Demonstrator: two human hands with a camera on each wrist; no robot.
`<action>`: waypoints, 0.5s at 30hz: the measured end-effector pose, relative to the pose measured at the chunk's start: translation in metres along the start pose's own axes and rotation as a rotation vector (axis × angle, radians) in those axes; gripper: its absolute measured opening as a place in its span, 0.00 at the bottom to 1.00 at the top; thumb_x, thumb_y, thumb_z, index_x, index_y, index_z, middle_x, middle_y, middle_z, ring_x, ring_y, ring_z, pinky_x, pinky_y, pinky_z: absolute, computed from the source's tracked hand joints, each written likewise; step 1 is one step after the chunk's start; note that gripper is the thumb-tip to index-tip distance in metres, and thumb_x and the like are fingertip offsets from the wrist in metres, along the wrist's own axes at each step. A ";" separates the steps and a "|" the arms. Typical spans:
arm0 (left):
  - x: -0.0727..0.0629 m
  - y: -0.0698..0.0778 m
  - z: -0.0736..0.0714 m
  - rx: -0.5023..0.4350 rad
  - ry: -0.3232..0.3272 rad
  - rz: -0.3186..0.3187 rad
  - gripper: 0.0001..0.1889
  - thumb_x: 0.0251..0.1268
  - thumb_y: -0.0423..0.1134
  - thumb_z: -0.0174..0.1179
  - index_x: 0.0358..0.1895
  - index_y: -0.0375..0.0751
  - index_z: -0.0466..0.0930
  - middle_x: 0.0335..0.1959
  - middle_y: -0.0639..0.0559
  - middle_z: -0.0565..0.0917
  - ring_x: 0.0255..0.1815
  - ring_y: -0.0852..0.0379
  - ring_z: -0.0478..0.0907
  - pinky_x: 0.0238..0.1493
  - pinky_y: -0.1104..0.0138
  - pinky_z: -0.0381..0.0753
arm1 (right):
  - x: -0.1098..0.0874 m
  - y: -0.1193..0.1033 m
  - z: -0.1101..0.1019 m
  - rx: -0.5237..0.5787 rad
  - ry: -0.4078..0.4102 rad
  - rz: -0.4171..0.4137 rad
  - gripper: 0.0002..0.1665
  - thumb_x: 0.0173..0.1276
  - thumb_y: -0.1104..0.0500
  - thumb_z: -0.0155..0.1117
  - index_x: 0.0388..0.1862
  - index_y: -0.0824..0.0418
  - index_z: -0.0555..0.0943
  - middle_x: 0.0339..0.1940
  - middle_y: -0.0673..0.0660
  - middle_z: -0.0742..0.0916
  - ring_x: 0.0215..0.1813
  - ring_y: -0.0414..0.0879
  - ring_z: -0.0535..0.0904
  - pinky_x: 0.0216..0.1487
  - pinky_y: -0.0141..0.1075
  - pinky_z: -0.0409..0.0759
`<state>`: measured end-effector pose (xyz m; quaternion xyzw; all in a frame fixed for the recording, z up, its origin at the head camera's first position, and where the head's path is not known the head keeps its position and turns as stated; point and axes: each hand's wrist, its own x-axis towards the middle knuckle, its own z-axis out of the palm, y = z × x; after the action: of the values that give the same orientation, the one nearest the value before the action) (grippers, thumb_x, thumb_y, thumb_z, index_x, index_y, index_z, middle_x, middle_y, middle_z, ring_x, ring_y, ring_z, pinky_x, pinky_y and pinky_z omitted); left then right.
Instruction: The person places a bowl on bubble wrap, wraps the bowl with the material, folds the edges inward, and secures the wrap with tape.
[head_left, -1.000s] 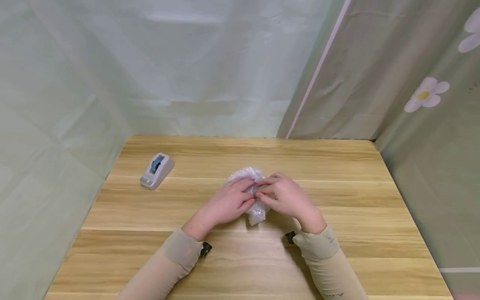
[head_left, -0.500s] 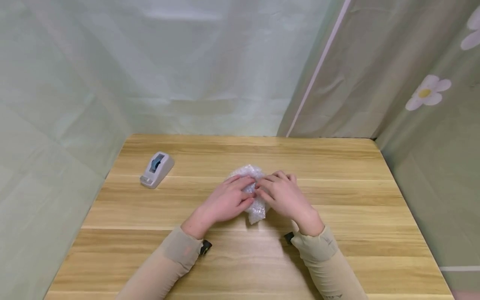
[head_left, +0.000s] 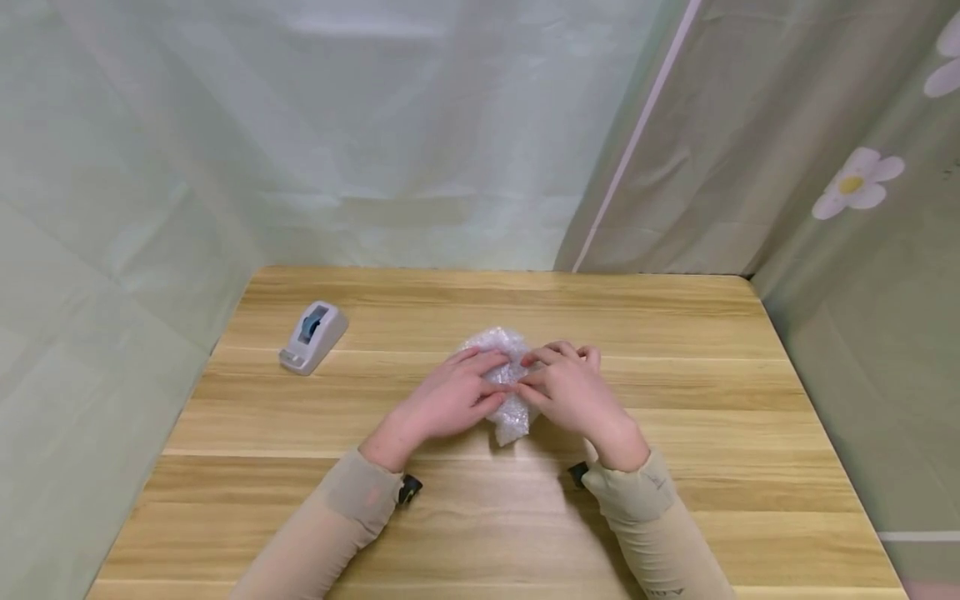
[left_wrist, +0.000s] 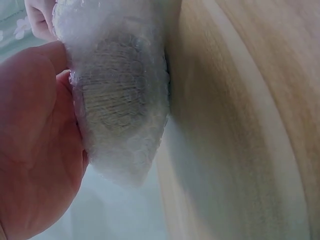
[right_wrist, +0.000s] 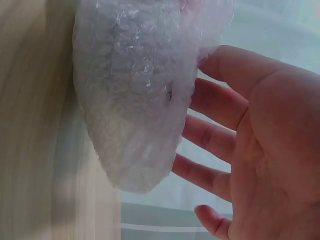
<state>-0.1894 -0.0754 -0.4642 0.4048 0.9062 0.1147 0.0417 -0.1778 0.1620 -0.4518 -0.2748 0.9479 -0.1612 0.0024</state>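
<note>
A bundle of clear bubble wrap (head_left: 512,421) lies on the table between both hands. Through the plastic in the left wrist view, a beige ribbed thing (left_wrist: 112,85) shows; its kind is unclear. My left hand (head_left: 453,396) rests on the bundle's left and top, fingers extended across it. My right hand (head_left: 573,392) touches the right and top with its thumb and fingertips, which stand apart. In the right wrist view, the fingers of that hand (right_wrist: 270,130) are loosely spread along the edge of the wrap (right_wrist: 130,115), their tips partly hidden behind it.
A white tape dispenser (head_left: 315,337) with a blue roll stands at the left rear of the wooden table (head_left: 675,333). Pale green curtains (head_left: 420,150) hang behind the table and along its sides. Small black devices sit under both wrists.
The right hand's fingers have shifted and spread slightly on the bubble wrap. The left hand stays nearly in place. The bundle and tape dispenser have hardly moved.
</note>
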 end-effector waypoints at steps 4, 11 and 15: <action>0.000 -0.001 0.000 -0.017 0.010 0.007 0.20 0.86 0.51 0.53 0.63 0.47 0.89 0.79 0.45 0.72 0.84 0.46 0.62 0.85 0.52 0.50 | 0.000 -0.002 0.000 -0.016 -0.002 0.008 0.17 0.80 0.40 0.64 0.43 0.43 0.95 0.62 0.48 0.88 0.68 0.56 0.75 0.62 0.63 0.61; -0.002 0.000 0.001 -0.012 0.018 0.003 0.18 0.86 0.49 0.54 0.61 0.47 0.90 0.80 0.44 0.71 0.84 0.46 0.61 0.86 0.52 0.49 | -0.002 -0.006 -0.001 0.016 -0.070 0.046 0.16 0.76 0.44 0.63 0.51 0.44 0.94 0.67 0.48 0.85 0.69 0.57 0.76 0.59 0.62 0.65; -0.001 0.003 0.002 0.010 0.000 -0.018 0.19 0.87 0.48 0.52 0.62 0.46 0.89 0.80 0.45 0.71 0.84 0.47 0.61 0.86 0.53 0.48 | -0.004 -0.007 -0.002 0.024 -0.125 0.061 0.22 0.68 0.51 0.61 0.57 0.46 0.93 0.70 0.47 0.83 0.72 0.58 0.74 0.59 0.61 0.65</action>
<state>-0.1863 -0.0737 -0.4654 0.3969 0.9104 0.1097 0.0409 -0.1710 0.1587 -0.4475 -0.2552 0.9519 -0.1547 0.0699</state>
